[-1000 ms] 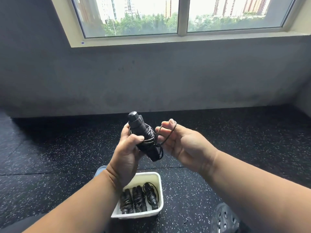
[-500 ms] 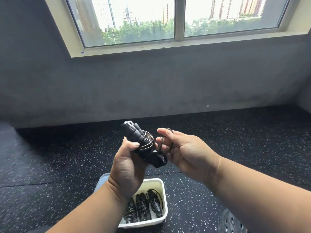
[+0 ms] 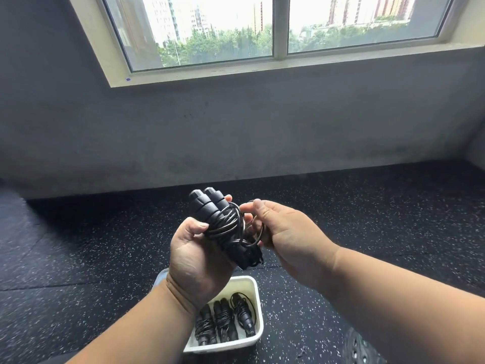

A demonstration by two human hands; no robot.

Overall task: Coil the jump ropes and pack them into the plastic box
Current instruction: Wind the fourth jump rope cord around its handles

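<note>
A gym-like room is showing itself in speckled black rubber flooring [image 3: 367, 232], a bare grey wall [image 3: 236, 132] and jump ropes [image 3: 223, 321] lying boxed.

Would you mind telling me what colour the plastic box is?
White; the box shows best in the head view, below the hands.

Wide window [image 3: 273, 30] set high in a grey plaster wall [image 3: 236, 127], pale frame, daylight in; trees and tower blocks outside. Black rubber floor [image 3: 91, 245], white-flecked, tile seams visible. Wall base in shadow.
</note>
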